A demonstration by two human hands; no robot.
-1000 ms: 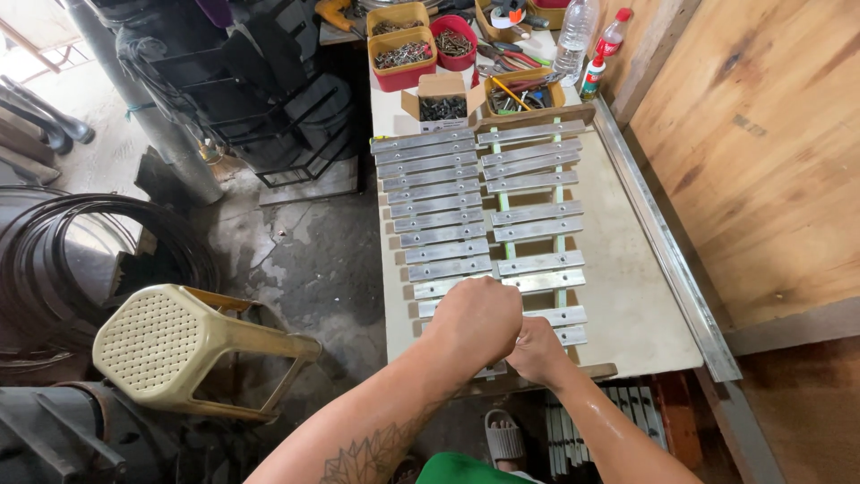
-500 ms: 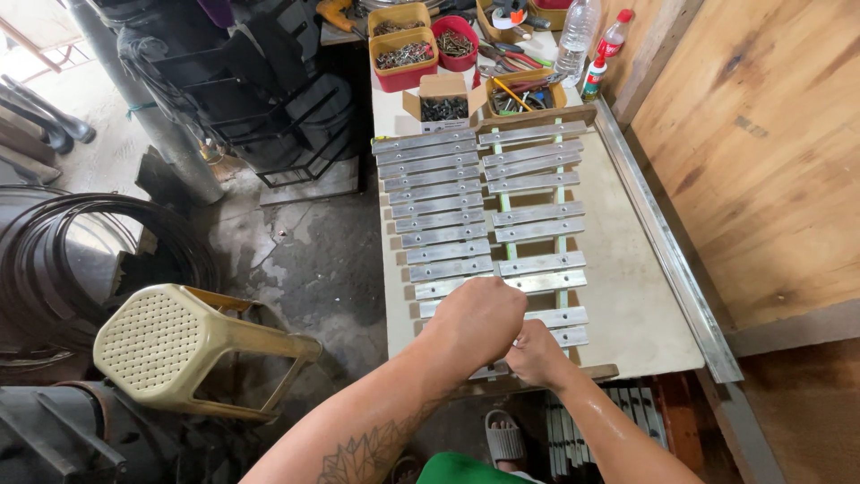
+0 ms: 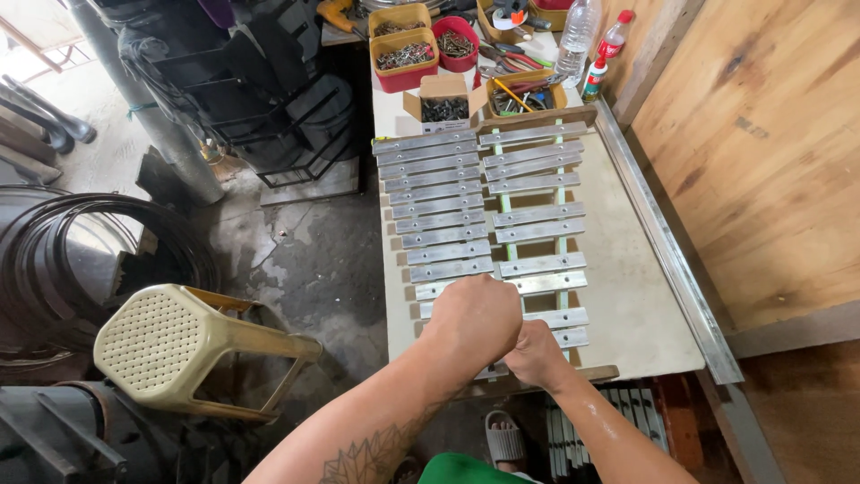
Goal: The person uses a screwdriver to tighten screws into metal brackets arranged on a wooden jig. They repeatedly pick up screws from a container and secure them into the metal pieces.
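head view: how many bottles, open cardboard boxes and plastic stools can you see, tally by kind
bottles: 3
open cardboard box: 1
plastic stool: 1
total: 5

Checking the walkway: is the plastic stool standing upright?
No, the stool lies tipped on its side on the floor, its perforated seat facing left and its legs pointing toward the table.
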